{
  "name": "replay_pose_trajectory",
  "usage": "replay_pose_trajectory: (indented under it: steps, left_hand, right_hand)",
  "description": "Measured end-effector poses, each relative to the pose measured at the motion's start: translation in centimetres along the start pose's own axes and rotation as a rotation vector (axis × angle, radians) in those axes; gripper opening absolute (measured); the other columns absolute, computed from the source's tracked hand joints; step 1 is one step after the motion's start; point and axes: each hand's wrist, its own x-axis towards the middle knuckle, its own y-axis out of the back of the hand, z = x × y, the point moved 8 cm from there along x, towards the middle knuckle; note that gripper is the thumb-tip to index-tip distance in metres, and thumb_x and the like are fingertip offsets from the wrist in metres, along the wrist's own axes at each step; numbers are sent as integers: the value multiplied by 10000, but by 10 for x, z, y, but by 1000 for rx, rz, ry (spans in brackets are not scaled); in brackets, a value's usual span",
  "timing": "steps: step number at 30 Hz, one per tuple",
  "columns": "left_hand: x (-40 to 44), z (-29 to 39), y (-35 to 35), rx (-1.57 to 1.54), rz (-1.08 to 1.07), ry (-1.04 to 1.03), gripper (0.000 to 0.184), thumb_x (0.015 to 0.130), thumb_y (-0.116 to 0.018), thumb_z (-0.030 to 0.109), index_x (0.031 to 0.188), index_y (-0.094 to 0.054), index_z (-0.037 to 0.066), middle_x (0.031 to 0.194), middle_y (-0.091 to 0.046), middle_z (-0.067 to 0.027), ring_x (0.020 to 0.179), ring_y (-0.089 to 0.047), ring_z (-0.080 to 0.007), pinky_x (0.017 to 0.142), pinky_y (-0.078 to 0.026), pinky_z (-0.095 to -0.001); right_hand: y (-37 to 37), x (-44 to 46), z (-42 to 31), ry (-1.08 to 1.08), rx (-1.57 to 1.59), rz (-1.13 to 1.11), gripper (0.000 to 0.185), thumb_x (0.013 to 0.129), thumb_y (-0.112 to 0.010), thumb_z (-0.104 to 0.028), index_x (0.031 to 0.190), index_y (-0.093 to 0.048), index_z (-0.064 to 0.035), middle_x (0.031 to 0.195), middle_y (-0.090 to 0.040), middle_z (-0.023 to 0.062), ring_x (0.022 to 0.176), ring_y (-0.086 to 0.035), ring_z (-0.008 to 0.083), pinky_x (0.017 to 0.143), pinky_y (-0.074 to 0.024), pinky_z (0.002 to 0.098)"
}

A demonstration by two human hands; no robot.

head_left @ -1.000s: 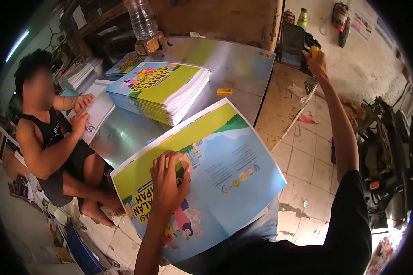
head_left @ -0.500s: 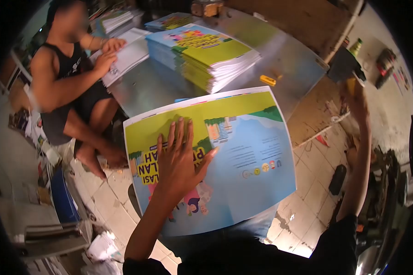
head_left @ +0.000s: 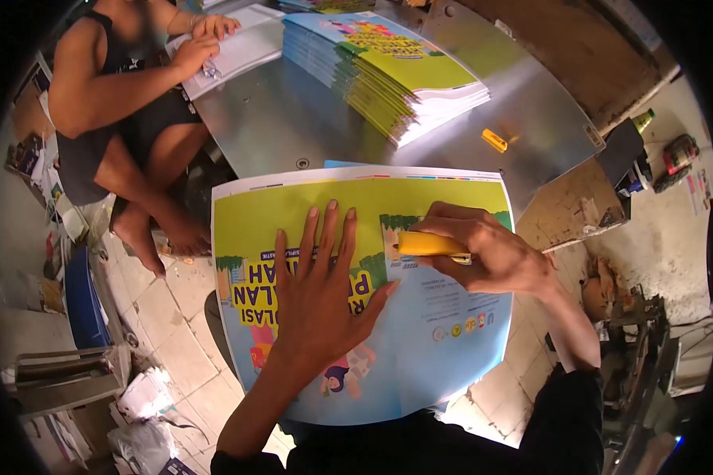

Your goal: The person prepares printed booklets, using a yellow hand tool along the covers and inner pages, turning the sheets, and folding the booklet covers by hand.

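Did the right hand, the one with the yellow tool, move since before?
Yes. Against the metal table, the right hand has come left and closer in, from beyond the table's right corner to over the printed sheet.

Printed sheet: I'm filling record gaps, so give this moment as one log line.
left hand flat on printed sheet; right hand gripping yellow stapler over sheet; booklet stack on metal table

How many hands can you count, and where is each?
4: the wearer's left hand lies on the printed sheet; the right hand holds a yellow stapler over it; the co-worker's two hands are at the white pages. None appears hidden.
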Motion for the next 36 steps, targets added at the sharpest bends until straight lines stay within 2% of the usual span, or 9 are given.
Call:
replay_pose_trajectory:
  steps: [3,8,21,24,30,32,33,34,36]
  left_hand:
    - [0,-1,1,-34,23,15,868,911,-645,551,1580,-335,91,1641,-281,-179,1531,-234,-372,1210,-109,-628]
    - [-2,-3,2,-74,50,22,720,903,-647,547,1539,-461,265,1636,-290,-172,1528,-239,-363,1218,-92,-617]
    - [-1,-9,-2,-182,46,52,695,860,-698,540,1486,-537,285,1638,-301,-149,1535,-235,-337,1229,-66,-612]
    - [-1,-10,-2,-197,47,64,706,851,-707,544,1485,-538,285,1637,-302,-151,1533,-237,-342,1228,-63,-613]
    - [-1,-10,-3,-178,34,46,719,846,-709,559,1486,-538,280,1632,-311,-161,1528,-244,-353,1218,-67,-623]
    - [0,-9,-2,-175,36,52,721,848,-708,559,1489,-534,279,1632,-311,-161,1526,-249,-357,1214,-72,-623]
    - [0,-8,-2,-171,36,45,721,848,-708,559,1489,-534,279,1632,-311,-161,1526,-249,-357,1214,-72,-623]
    - [1,-8,-1,-168,36,48,726,845,-713,556,1492,-531,279,1631,-313,-162,1525,-251,-359,1212,-75,-622]
    - [0,-7,0,-157,34,39,732,842,-718,552,1494,-528,280,1629,-315,-162,1524,-253,-361,1211,-78,-622]
  right_hand:
    - [-8,6,4,34,-7,24,377,851,-709,-14,1215,-635,51,1043,-698,203,961,-683,403,884,-551,443]
    - [-4,6,11,52,25,62,434,774,-734,61,1203,-670,49,1045,-707,215,925,-718,378,821,-595,409]
    - [-9,20,5,112,-58,-22,472,714,-791,59,1173,-689,22,1006,-695,187,868,-705,327,740,-557,402]
    - [-10,16,7,186,23,71,481,702,-801,62,1168,-691,26,1012,-690,189,872,-698,323,740,-549,388]
    - [-13,15,23,35,134,104,401,751,-821,35,1134,-703,44,947,-723,162,832,-709,270,752,-556,358]
    - [-19,12,53,-285,389,100,364,797,-842,-21,1123,-701,59,899,-736,121,795,-706,216,751,-562,325]
    - [-19,14,52,-234,445,82,333,860,-828,-110,1112,-697,64,856,-727,93,749,-696,171,684,-563,297]
    - [-13,17,52,-231,446,90,333,860,-828,-110,1112,-697,64,856,-727,93,749,-696,171,684,-563,297]
    - [-16,13,68,-559,794,92,343,908,-792,-204,1114,-692,52,802,-710,91,706,-688,155,590,-539,281]
